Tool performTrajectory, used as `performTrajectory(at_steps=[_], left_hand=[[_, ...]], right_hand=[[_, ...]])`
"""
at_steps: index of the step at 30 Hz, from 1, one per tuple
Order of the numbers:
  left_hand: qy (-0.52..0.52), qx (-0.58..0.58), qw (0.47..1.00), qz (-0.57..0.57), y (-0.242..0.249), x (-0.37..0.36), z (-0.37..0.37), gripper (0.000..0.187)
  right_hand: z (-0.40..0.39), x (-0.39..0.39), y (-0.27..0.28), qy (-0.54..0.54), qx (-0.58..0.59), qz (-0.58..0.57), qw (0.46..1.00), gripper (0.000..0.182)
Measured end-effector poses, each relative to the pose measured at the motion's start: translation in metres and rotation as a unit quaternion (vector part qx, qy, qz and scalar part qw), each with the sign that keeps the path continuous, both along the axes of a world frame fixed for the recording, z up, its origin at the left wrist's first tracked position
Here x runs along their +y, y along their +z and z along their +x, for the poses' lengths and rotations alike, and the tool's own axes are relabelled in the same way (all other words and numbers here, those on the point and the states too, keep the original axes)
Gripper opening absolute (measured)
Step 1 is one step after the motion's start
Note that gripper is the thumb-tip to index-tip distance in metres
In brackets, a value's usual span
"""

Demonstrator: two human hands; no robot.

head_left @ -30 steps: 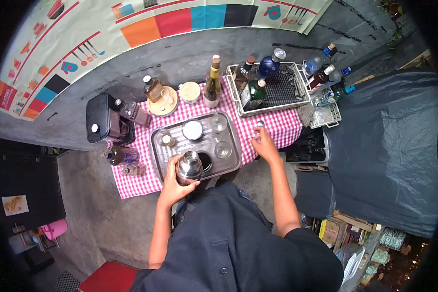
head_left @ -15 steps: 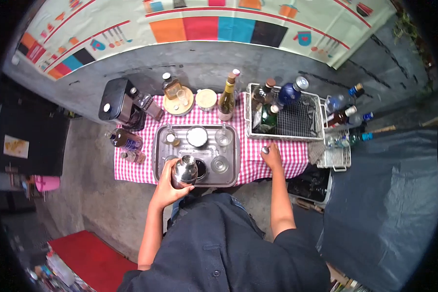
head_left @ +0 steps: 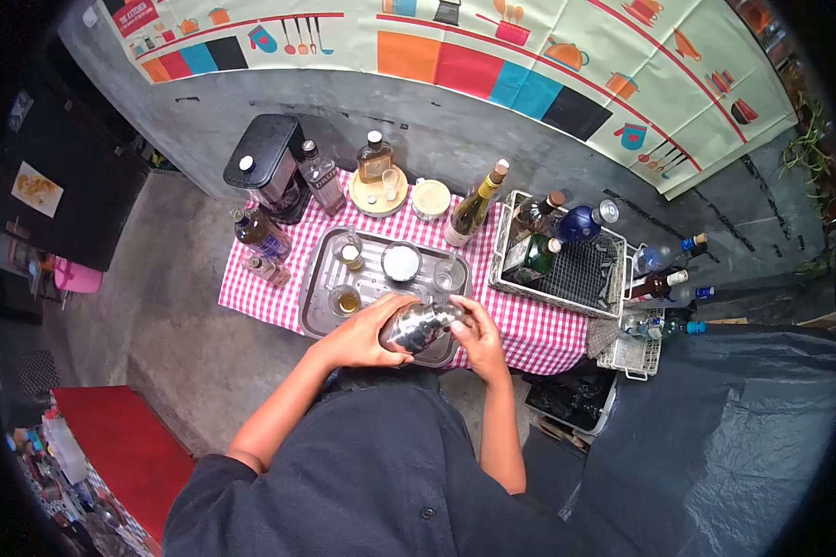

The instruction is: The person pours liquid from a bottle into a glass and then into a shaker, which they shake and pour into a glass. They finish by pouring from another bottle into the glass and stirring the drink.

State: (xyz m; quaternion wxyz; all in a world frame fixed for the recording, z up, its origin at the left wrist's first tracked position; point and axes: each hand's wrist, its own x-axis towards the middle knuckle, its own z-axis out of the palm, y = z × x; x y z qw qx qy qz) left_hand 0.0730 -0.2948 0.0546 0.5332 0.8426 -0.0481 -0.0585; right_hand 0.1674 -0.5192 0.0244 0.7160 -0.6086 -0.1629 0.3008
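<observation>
In front of my body, above the near edge of the grey tray (head_left: 318, 311), a shiny metal cocktail shaker (head_left: 418, 327) lies tilted, its narrow end to the right. My left hand (head_left: 367, 334) is wrapped round the shaker's body. The fingers of my right hand (head_left: 480, 339) close on its narrow top end; the small cap there is mostly hidden by them. A glass with amber liquid (head_left: 346, 300) stands on the tray left of the shaker. Behind are a bowl of white contents (head_left: 400, 262), a clear glass (head_left: 449, 273) and another glass vessel (head_left: 349, 252).
A red-checked tablecloth (head_left: 262, 292) covers the table. Bottles and a black coffee-maker-like appliance (head_left: 267, 158) stand at the left. Behind the tray are a wooden board (head_left: 373, 202) and a tall yellow-necked bottle (head_left: 472, 213). At right, a wire basket (head_left: 557, 299) holds several bottles.
My right hand has come from the cloth at the right, with a small metal cap, to the shaker's top. My left hand has tilted the shaker and moved it right. The view has turned.
</observation>
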Motion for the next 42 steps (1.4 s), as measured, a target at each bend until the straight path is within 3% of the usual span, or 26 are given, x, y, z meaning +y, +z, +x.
performTrajectory(at_steps=[8, 15, 19, 22, 25, 30, 32, 35, 39, 42], left_hand=[[-0.013, -0.048, 0.998, -0.024, 0.01, 0.044, -0.014, 0.087], [-0.024, -0.081, 0.995, -0.047, 0.008, 0.091, -0.029, 0.089], [-0.021, -0.038, 0.996, -0.084, 0.01, 0.115, -0.039, 0.09], [-0.02, -0.009, 0.966, -0.258, 0.0, 0.129, -0.046, 0.089], [-0.057, 0.052, 0.934, -0.35, -0.006, 0.151, -0.055, 0.09], [-0.163, 0.096, 0.923, -0.336, 0.001, 0.194, -0.057, 0.09], [-0.179, 0.095, 0.926, -0.317, 0.007, 0.209, -0.056, 0.09], [-0.199, 0.093, 0.93, -0.295, 0.015, 0.225, -0.055, 0.091], [-0.228, 0.122, 0.902, -0.347, 0.01, 0.237, -0.053, 0.095], [-0.243, 0.14, 0.888, -0.365, 0.011, 0.238, -0.048, 0.094]], right_hand=[[-0.014, 0.046, 0.046, 0.037, -0.247, -0.132, 0.959, 0.045], [-0.042, 0.105, 0.06, -0.009, -0.378, -0.121, 0.918, 0.04], [-0.051, 0.133, 0.063, -0.02, -0.402, -0.108, 0.909, 0.037], [-0.055, 0.15, 0.068, -0.011, -0.394, -0.101, 0.914, 0.035], [-0.057, 0.162, 0.079, 0.036, -0.339, -0.084, 0.936, 0.038], [-0.058, 0.183, 0.109, 0.14, -0.338, -0.163, 0.916, 0.036], [-0.06, 0.193, 0.115, 0.169, -0.4, -0.171, 0.884, 0.037], [-0.068, 0.205, 0.114, 0.156, -0.414, -0.122, 0.889, 0.037], [-0.076, 0.215, 0.111, 0.128, -0.448, -0.086, 0.881, 0.038], [-0.08, 0.214, 0.124, 0.138, -0.432, -0.134, 0.881, 0.039]])
